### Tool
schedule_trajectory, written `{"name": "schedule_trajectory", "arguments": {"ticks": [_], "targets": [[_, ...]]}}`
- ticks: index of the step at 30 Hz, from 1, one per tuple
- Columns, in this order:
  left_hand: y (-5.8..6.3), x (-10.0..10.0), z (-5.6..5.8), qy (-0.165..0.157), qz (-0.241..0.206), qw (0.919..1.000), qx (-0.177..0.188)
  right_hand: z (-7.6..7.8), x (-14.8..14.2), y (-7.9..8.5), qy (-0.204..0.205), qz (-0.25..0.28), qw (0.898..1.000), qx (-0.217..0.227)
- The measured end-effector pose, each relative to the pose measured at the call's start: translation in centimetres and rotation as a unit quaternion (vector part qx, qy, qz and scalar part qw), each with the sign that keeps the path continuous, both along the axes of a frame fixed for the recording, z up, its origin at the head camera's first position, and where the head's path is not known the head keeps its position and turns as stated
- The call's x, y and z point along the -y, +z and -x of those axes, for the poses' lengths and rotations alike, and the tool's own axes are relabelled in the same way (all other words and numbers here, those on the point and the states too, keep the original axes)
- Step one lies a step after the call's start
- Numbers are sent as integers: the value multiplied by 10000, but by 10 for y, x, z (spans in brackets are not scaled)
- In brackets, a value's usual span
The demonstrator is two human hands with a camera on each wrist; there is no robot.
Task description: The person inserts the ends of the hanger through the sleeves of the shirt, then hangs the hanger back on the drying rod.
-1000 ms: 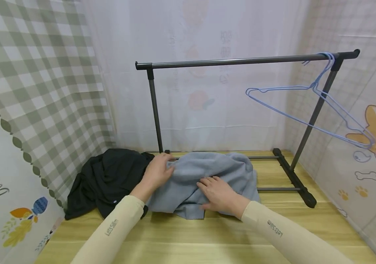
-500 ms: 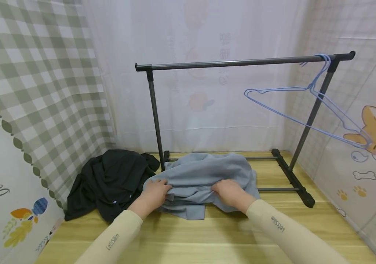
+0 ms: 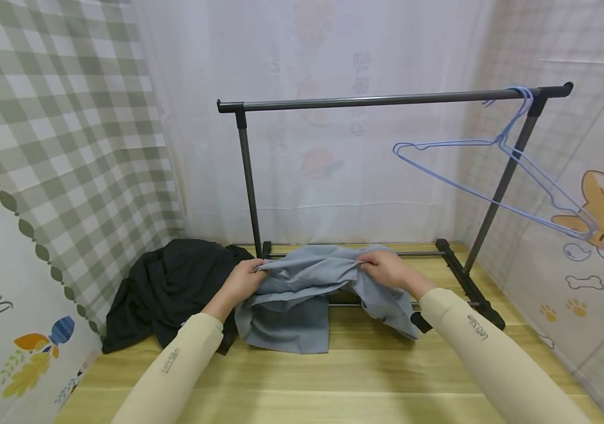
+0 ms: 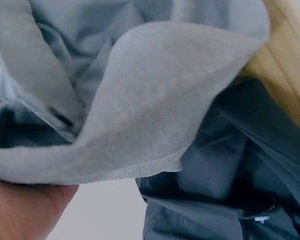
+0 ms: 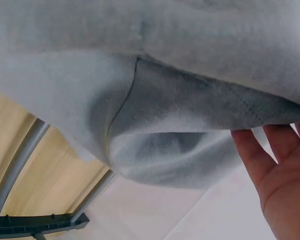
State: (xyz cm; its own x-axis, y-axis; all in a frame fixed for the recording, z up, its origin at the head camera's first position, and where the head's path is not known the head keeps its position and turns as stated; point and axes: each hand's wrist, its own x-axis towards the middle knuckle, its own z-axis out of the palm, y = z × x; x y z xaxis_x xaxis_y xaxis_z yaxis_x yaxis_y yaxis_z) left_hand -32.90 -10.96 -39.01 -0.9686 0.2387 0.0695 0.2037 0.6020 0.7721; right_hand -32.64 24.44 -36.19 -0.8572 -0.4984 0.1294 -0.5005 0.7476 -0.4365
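A grey-blue garment lies bunched in front of me, its upper edge raised in both hands and loose folds hanging below. My left hand pinches the edge at the left. In the left wrist view, a broad flap of the garment covers the fingertips. My right hand grips the edge farther right; in the right wrist view its fingers reach behind the cloth. Beside the left hand lies a crumpled black garment with a small pale button.
A dark metal clothes rack stands over the wooden surface, its base bars behind and under the grey-blue cloth. Blue wire hangers hang at the rack's right end. Patterned curtains enclose the left, back and right.
Both hands went from lying on the grey-blue garment to gripping its edge. They have lifted it up and spread apart, the right hand moving farther right and upward. The black garment stays put.
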Motion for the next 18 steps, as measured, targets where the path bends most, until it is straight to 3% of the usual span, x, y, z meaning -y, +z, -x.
{"name": "schedule_trajectory", "arguments": {"ticks": [2, 4, 9, 12, 15, 18], "targets": [[0, -3, 2, -37, -143, 9996, 243, 2, -1, 0, -74, -10, 9999, 80], [-1, -5, 3, -8, -304, 9982, 512, 4, 1, -3, -236, -82, 9996, -106], [-7, -7, 5, 267, -353, 9944, 959, -7, 20, -18, -841, -501, 9870, -1276], [-10, -5, 6, 486, -162, 9944, 919, -22, 37, -31, -719, -880, 9758, -1868], [-10, -3, 7, 557, -34, 9953, 790, -36, 51, -48, -617, -1449, 9580, -2396], [-8, -3, 8, 530, 81, 9962, 691, -43, 55, -64, -882, -1740, 9504, -2421]]}}
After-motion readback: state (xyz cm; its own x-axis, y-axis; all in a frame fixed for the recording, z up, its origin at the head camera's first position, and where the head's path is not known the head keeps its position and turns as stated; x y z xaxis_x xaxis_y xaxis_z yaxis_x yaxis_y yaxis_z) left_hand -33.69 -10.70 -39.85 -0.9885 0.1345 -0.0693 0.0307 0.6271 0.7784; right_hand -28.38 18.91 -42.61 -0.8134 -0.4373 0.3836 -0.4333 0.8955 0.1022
